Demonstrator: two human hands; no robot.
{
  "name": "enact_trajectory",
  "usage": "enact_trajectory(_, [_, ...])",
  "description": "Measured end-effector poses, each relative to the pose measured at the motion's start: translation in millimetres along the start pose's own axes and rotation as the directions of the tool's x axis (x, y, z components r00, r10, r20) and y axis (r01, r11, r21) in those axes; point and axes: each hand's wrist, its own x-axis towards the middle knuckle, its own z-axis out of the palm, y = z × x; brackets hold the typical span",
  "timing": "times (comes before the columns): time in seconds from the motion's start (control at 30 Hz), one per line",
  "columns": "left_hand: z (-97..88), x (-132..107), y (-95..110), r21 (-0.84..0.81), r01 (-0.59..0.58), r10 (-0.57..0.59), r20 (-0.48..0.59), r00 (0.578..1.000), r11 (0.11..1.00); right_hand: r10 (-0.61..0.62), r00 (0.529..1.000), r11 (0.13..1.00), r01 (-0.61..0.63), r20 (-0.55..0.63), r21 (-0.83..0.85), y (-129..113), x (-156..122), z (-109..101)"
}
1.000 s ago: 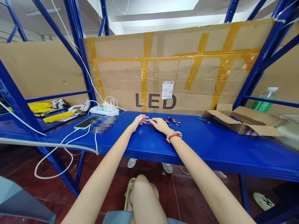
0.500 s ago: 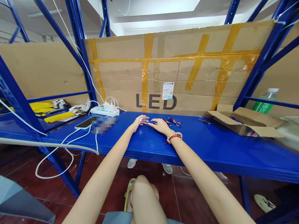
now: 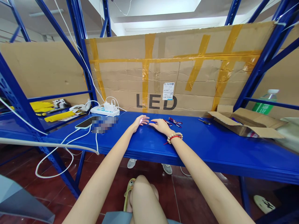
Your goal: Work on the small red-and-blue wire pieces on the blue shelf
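My right hand (image 3: 161, 126) rests on the blue shelf top with its fingers closed on a slim blue pen-like object (image 3: 152, 122). The tip of that object points left, toward my left hand (image 3: 139, 122). The left hand is tilted on its side, fingers stretched out and slightly apart, holding nothing that I can see. A pale pinkish glow lies on its inner fingers. Just beyond the right hand lie red-and-blue handled pliers (image 3: 175, 122) and another small tool, partly hidden by that hand.
A black-handled small tool (image 3: 204, 121) lies right of the pliers. Farther right is an opened cardboard box (image 3: 247, 124). On the left are a phone (image 3: 84, 123), a white power strip (image 3: 105, 110) and white cables. A taped cardboard sheet (image 3: 126, 81) closes the back.
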Motion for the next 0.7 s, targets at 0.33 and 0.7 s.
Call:
enact_trajectory(0.33, [-0.4, -1.8, 2.0, -0.008, 0.021, -0.021, 0.016, 1.0, 1.0, -0.01, 1.0, 1.0, 0.01, 0.02, -0.011, 1.4, 0.0, 1.5])
enact_trajectory(0.7, [-0.4, -1.3, 1.0, -0.016, 0.021, -0.021, -0.001, 1.0, 1.0, 0.038, 0.999, 0.999, -0.038, -0.003, 0.029, 0.7, -0.8, 3.1])
